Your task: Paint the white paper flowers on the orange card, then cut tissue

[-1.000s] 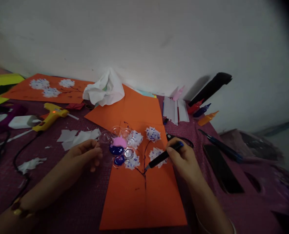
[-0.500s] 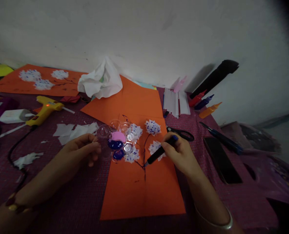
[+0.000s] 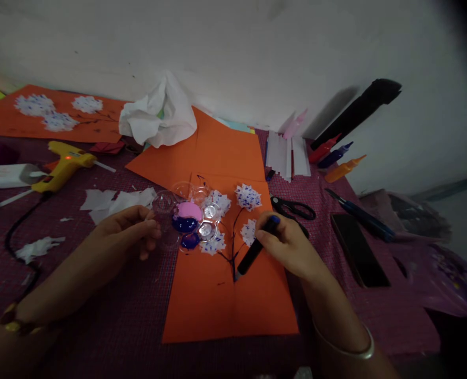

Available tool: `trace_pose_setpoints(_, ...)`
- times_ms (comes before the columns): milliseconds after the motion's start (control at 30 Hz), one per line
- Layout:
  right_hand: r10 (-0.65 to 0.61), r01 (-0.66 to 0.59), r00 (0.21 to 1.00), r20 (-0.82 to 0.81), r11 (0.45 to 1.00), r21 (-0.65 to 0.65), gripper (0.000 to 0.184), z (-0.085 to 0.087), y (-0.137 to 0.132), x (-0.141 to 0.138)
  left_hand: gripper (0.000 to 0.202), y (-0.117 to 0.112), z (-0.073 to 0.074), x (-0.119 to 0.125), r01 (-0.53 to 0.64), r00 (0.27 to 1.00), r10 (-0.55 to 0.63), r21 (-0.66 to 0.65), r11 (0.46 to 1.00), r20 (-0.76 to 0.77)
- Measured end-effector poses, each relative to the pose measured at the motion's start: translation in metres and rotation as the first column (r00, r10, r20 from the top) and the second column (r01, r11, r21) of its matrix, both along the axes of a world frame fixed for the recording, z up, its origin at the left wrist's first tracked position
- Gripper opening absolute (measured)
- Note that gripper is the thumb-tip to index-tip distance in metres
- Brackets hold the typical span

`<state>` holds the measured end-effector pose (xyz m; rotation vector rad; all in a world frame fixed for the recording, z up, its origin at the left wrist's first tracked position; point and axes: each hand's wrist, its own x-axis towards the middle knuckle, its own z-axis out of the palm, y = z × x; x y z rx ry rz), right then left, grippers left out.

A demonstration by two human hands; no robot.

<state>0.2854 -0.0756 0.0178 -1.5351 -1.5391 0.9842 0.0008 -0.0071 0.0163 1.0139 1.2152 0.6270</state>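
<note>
My right hand point(image 3: 283, 245) grips a black marker point(image 3: 251, 257) with a blue end. Its tip touches the orange sheet point(image 3: 225, 316), at the lower end of a dark drawn stem point(image 3: 232, 247) with branches. White paper flowers point(image 3: 248, 197) speckled with blue lie around the stem. My left hand point(image 3: 133, 234) is closed, thumb and fingers pinched at the left edge of a clear plastic paint palette point(image 3: 209, 230). Pink and dark blue paint fill some of its wells. The palette lies over the left flowers and partly hides them.
A yellow glue gun point(image 3: 62, 166) with a lit red light and white scraps point(image 3: 117, 202) are at left. Crumpled tissue point(image 3: 158, 118) stands behind. Scissors point(image 3: 294, 207), paint tubes point(image 3: 344, 168), a cutter point(image 3: 359, 216) and a phone point(image 3: 359, 250) lie at right.
The marker tip has moved down the sheet, and the dark stem line now reaches lower. My left hand stays at the palette edge. The whole view has shifted slightly.
</note>
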Motion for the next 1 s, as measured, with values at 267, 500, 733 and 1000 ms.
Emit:
trace_pose_setpoints(267, -0.037, 0.035, 0.989, -0.141, 0.999, -0.017, 0.008, 0.004, -0.003, 0.006, 0.020, 0.000, -0.003, -0.003, -0.002, 1.000, 0.002, -0.007, 1.000, 0.013)
trace_pose_setpoints(500, -0.396, 0.460, 0.847, -0.354, 0.881, 0.114, 0.009, -0.003, -0.002, 0.013, 0.021, 0.002, -0.012, -0.007, 0.024, 0.998, -0.024, -0.004, 1.000, 0.061)
trace_pose_setpoints(733, -0.247, 0.370, 0.851, -0.462, 0.908, 0.196, 0.007, -0.010, -0.011, -0.001, 0.022, -0.002, -0.010, -0.002, 0.077, 0.992, -0.079, 0.033, 0.997, 0.099)
trace_pose_setpoints(1000, -0.116, 0.183, 0.938, -0.326, 0.965, 0.185, 0.013, -0.017, -0.015, -0.020, 0.021, -0.008, -0.014, 0.006, 0.176, 0.981, -0.176, 0.014, 0.984, 0.086)
